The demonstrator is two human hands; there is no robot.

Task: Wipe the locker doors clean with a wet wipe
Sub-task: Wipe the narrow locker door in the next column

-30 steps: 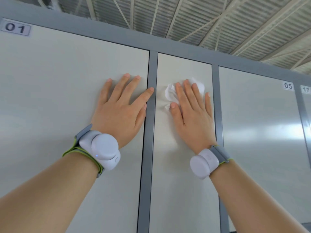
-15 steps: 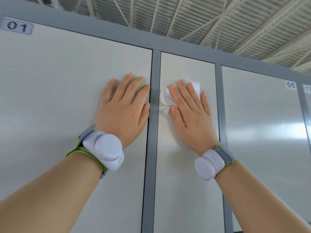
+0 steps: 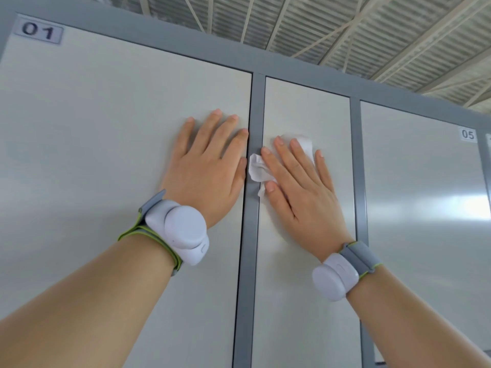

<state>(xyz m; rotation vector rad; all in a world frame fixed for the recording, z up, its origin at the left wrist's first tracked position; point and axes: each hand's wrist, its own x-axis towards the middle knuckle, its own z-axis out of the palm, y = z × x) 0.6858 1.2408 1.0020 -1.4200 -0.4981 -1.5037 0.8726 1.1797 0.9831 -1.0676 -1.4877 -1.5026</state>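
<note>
A crumpled white wet wipe [image 3: 257,169] lies flat against the narrow middle locker door [image 3: 300,288], and its left edge laps onto the grey frame strip [image 3: 249,248]. My right hand [image 3: 297,187] presses it to the door with straight, spread fingers. My left hand [image 3: 207,168] rests flat on the wide door marked 01 [image 3: 93,144], with its fingertips close to that strip. Both wrists wear white sensor bands.
A third door labelled 05 [image 3: 425,208] stands to the right, beyond another grey strip. The grey top rail [image 3: 186,46] of the lockers runs above the doors, with a ribbed metal ceiling over it.
My right hand has slid the wipe down and to the left, so it now reaches the frame strip. My left hand stays flat on door 01. The camera has tilted a little.
</note>
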